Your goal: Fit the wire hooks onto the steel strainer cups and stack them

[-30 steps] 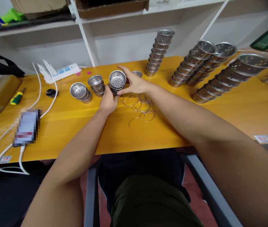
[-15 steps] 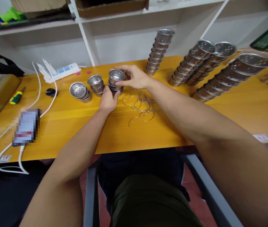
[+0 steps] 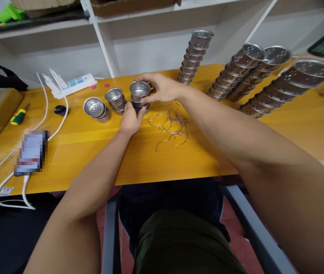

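Observation:
My right hand (image 3: 163, 88) has its thumb and fingers around the rim of a perforated metal cup (image 3: 139, 90), the top one of a short stack. Lower on that same stack, my left hand (image 3: 131, 118) closes round the cups from the front left. To the left stand two more short stacks of cups: a middle stack (image 3: 114, 98) close by the left fingers, and a tilted left stack (image 3: 93, 108). Several thin wire rings (image 3: 173, 125) lie loose on the wooden table (image 3: 156, 167) just right of my hands.
Tall cup stacks rise at the right: a back stack (image 3: 192, 57), leaning stacks (image 3: 233, 72) and a front stack (image 3: 290, 85). At the left lie a phone (image 3: 32, 152) with white cables, a screwdriver (image 3: 19, 116), a black cap (image 3: 60, 110) and a power strip (image 3: 79, 83).
Both hands stay on the same stack, with the top cup slightly lower on it or level. The whole view has shifted a little, with the tall stacks appearing further right.

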`<action>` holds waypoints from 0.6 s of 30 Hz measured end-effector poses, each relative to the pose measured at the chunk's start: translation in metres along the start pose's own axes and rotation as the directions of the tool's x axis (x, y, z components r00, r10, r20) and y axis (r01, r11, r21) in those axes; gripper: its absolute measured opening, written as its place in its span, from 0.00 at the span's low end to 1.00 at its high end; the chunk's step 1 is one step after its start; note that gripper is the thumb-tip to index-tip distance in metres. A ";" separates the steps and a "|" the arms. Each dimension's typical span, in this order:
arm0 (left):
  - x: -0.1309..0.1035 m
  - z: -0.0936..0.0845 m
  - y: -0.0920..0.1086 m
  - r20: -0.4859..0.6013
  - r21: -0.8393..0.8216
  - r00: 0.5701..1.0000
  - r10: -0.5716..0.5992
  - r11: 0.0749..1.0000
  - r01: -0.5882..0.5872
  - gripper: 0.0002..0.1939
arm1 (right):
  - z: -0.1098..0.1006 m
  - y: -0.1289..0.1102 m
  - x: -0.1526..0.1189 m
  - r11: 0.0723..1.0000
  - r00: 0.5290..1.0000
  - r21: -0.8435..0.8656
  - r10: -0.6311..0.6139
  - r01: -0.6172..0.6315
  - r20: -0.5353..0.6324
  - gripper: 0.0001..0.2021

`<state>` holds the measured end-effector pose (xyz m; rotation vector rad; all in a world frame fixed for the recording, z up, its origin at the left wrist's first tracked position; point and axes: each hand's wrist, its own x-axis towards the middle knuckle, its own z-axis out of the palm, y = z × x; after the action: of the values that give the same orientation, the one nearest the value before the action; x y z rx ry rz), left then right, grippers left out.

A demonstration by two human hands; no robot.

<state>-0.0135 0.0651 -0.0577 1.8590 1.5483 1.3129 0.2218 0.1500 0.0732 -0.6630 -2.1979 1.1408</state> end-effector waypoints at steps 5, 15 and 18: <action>0.000 0.002 0.001 -0.014 -0.012 1.000 -0.005 1.000 0.004 0.28 | 0.000 0.002 0.003 0.999 0.999 -0.042 -0.026 0.027 0.026 0.55; -0.006 -0.002 0.032 -0.001 0.153 0.995 -0.095 0.984 0.094 0.18 | 0.006 -0.002 -0.006 0.978 0.995 -0.197 -0.052 0.069 0.090 0.66; -0.006 -0.002 0.034 0.010 0.172 0.995 -0.099 0.980 0.096 0.18 | 0.008 0.003 -0.015 0.973 0.997 -0.222 -0.056 0.067 0.056 0.73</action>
<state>0.0035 0.0481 -0.0330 1.8631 1.7686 1.1477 0.2272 0.1371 0.0628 -0.6604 -2.3949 0.8953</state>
